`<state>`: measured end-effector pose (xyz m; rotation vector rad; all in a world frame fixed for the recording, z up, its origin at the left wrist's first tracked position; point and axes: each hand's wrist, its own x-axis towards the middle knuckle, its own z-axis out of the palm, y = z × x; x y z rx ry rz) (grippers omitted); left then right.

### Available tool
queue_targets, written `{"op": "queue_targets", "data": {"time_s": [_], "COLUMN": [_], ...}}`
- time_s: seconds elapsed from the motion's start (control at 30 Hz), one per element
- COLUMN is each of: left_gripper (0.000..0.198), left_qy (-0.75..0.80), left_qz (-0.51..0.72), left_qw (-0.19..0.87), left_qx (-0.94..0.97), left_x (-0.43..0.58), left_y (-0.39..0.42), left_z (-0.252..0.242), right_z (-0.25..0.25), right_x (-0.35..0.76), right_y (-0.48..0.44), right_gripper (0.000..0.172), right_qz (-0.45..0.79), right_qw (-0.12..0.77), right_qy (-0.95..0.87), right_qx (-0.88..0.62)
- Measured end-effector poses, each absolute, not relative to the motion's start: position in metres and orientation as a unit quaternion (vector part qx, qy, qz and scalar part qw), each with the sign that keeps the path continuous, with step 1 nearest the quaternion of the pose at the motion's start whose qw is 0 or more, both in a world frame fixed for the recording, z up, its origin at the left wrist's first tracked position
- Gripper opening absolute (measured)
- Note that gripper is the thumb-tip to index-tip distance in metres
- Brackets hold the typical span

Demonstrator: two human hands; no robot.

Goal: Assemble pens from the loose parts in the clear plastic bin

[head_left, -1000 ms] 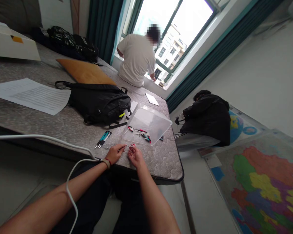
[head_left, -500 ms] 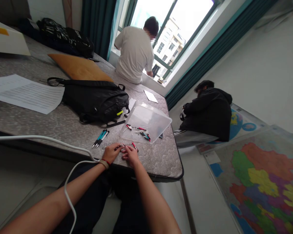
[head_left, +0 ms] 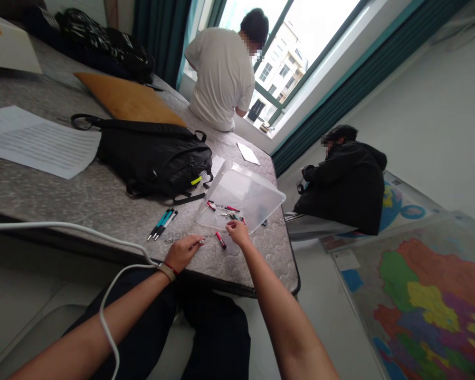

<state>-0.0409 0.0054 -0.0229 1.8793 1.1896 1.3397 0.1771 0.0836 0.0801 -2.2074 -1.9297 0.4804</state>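
Note:
My left hand (head_left: 182, 252) is closed in a pinch above the mattress, with a small pale pen part (head_left: 201, 241) at its fingertips. At the near rim of a clear plastic box (head_left: 245, 186), my right hand (head_left: 238, 232) has its fingers drawn together; what they hold, if anything, is hidden. Between the hands lies a red pen barrel (head_left: 220, 240). Inside the box are loose pen parts, among them a red piece (head_left: 233, 209). Several pens (head_left: 162, 224), teal and black-and-white, lie side by side left of my hands.
A black backpack (head_left: 154, 158) lies behind the pens, beside a brown envelope (head_left: 130, 99) and printed paper (head_left: 39, 140). A white cable (head_left: 83, 232) crosses near my left wrist. One person (head_left: 221, 74) sits by the window; another (head_left: 342, 184) stands at the right.
My hands were together beside the red barrel. My right hand has moved away to the right and up to the box rim; my left stays near its place with the small part.

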Motion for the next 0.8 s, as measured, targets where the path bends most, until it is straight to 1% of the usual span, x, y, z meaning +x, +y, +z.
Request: {"op": "queue_targets", "data": {"time_s": [0.13,0.2,0.33,0.5,0.67,0.8], "left_gripper": [0.029,0.029,0.029,0.027,0.026,0.027], "left_qy": [0.44,0.443,0.452,0.473,0.468,0.46], "left_qz": [0.474,0.468,0.458,0.44,0.436,0.442], "left_qw": [0.255,0.248,0.242,0.235,0.223,0.21], "left_qx": [0.719,0.723,0.727,0.726,0.736,0.741], "left_x": [-0.04,-0.039,-0.038,-0.036,-0.036,-0.036], "left_y": [0.003,0.002,0.001,0.001,0.002,0.001], "left_z": [-0.022,-0.021,-0.019,-0.016,-0.018,-0.02], "right_z": [0.075,0.078,0.096,0.117,0.104,0.084], "right_x": [0.155,0.157,0.187,0.22,0.206,0.189], "right_y": [0.106,0.114,0.135,0.165,0.183,0.195], "right_gripper": [0.025,0.027,0.029,0.032,0.036,0.03], "right_qz": [0.082,0.051,0.013,0.004,0.024,0.036], "right_qw": [-0.071,-0.113,-0.146,-0.183,-0.185,-0.182], "right_qy": [-0.678,-0.667,-0.647,-0.692,-0.746,-0.758], "right_qx": [-0.727,-0.735,-0.748,-0.698,-0.639,-0.626]}}
